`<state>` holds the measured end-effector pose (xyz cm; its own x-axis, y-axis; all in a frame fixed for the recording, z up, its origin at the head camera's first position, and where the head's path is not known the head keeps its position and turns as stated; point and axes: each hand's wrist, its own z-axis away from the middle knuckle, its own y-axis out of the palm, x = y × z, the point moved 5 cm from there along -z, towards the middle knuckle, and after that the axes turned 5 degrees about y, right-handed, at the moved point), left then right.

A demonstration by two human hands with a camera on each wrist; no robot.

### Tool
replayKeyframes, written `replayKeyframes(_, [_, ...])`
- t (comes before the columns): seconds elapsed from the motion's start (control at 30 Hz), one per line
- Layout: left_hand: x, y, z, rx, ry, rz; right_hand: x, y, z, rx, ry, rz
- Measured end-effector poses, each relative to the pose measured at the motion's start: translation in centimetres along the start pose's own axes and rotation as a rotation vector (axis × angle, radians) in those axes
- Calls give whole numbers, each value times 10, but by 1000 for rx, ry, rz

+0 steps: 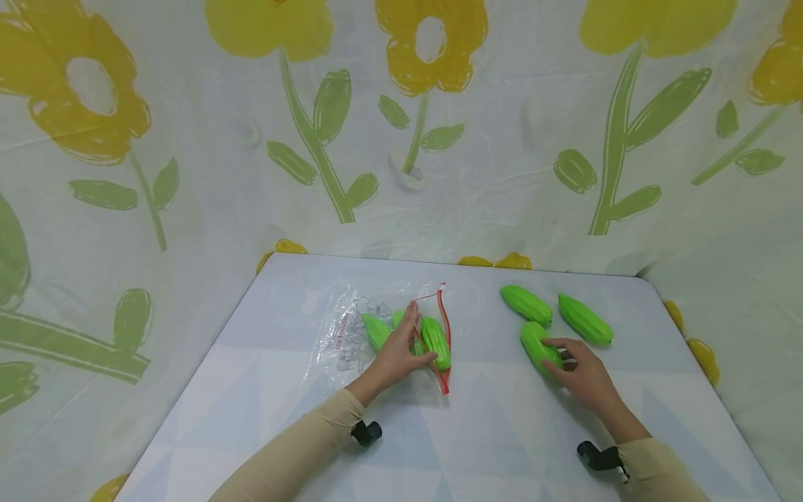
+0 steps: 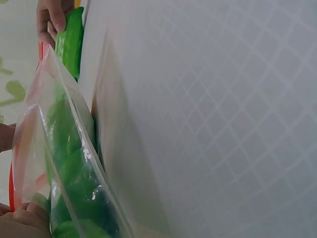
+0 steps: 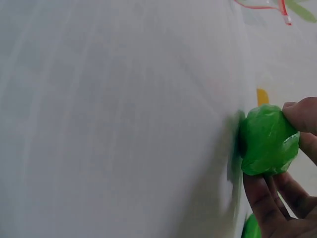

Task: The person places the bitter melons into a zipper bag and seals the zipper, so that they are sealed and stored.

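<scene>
A clear zip bag (image 1: 332,341) with a red zip edge lies on the table, several ridged green gourd-like vegetables (image 1: 436,343) inside it. My left hand (image 1: 390,357) holds the bag at its mouth, thumb and fingers spread along the parted red edges. In the left wrist view the vegetables show through the plastic bag (image 2: 74,148). To the right, my right hand (image 1: 586,376) grips another green vegetable (image 1: 535,344) between thumb and fingers. The right wrist view shows this vegetable (image 3: 270,141) end-on, thumb on one side and fingers on the other.
Two more green vegetables (image 1: 525,304) lie just beyond my right hand, one further right than the other. A pale patterned table (image 1: 502,446) carries everything. Behind it hangs a flower-printed sheet (image 1: 489,195). Black wrist devices (image 1: 366,433) sit below both wrists.
</scene>
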<state>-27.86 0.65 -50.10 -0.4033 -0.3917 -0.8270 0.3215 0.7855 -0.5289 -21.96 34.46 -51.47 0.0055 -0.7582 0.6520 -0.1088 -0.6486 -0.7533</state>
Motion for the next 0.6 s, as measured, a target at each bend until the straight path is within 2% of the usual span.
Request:
replayKeyframes(0.43, [-1, 0, -1, 2, -2, -8, 30, 26, -9, 38, -65, -38])
replayKeyframes(0.6, [-1, 0, -1, 5, -4, -5, 37, 37, -12, 56, -61, -49])
